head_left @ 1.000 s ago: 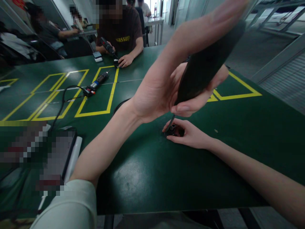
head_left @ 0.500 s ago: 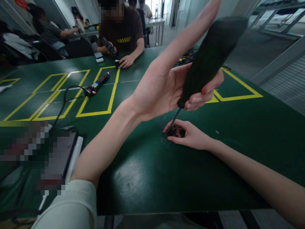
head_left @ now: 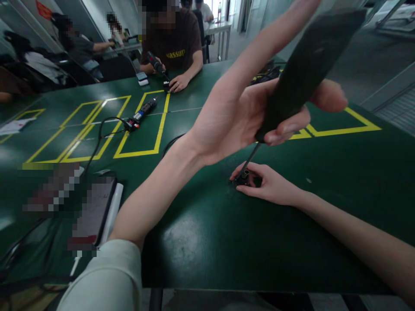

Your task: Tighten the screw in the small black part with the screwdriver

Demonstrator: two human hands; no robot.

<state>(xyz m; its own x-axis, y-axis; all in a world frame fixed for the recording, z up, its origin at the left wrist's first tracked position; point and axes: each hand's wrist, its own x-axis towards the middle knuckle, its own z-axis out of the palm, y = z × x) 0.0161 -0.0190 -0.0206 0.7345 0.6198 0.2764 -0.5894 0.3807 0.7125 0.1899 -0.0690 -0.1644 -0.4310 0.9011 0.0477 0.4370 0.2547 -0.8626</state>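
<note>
- The smooth dark-green table with yellow tape outlines (head_left: 259, 250) ran under everything, 9 o'clock to 3 o'clock and below.
- A co-worker in a dark brown shirt with yellow lettering (head_left: 177, 43) sat at 11 o'clock, beyond the far edge.
- The bare left hand (head_left: 233, 116), at 1 o'clock, had its fingers curled under a handle, with the thumb stretched out long toward 1 o'clock rather than wrapped over.
- The bare right hand (head_left: 274, 183), at 4 o'clock, was pinched partway, thumb and fingertips spread around the sides of a small part.
- The screwdriver with a thick black handle and thin metal shaft (head_left: 313, 65) lay in the left hand's grasp, handle toward 2 o'clock, shaft slanting down toward 7 o'clock.
- The small black part with a round metal-rimmed tube (head_left: 246, 173) sat at the table surface, at 4 o'clock, held by the right hand; the shaft's tip reached it, exact contact too small to tell.
</note>
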